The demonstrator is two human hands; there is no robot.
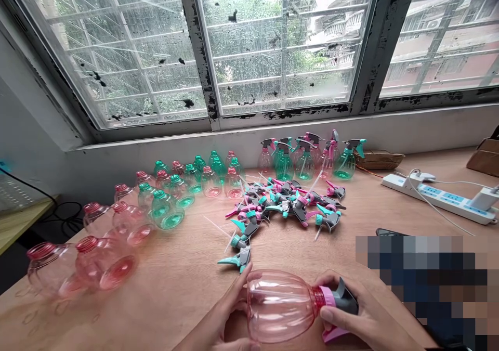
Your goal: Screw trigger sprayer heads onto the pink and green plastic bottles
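A clear pink spray bottle point(283, 305) lies on its side in the air or on the table's near edge; I cannot tell which. Around its base curve the fingers of my left hand point(230, 314). My right hand point(360, 309) grips the neck end, where a pink collar and a grey trigger sprayer point(346, 296) sit on the bottle's mouth. The pink trigger points down below my right thumb. Just beyond the bottle lies a loose teal-and-grey spray head point(238, 258), close to my left fingertips.
Loose spray heads point(286, 203) lie heaped mid-table. Open pink and green bottles point(167, 210) stand in rows at left. Several bottles with sprayers point(306, 161) stand by the window wall. At right are a white power strip point(440, 197), a phone point(392, 232) and a blurred-out patch.
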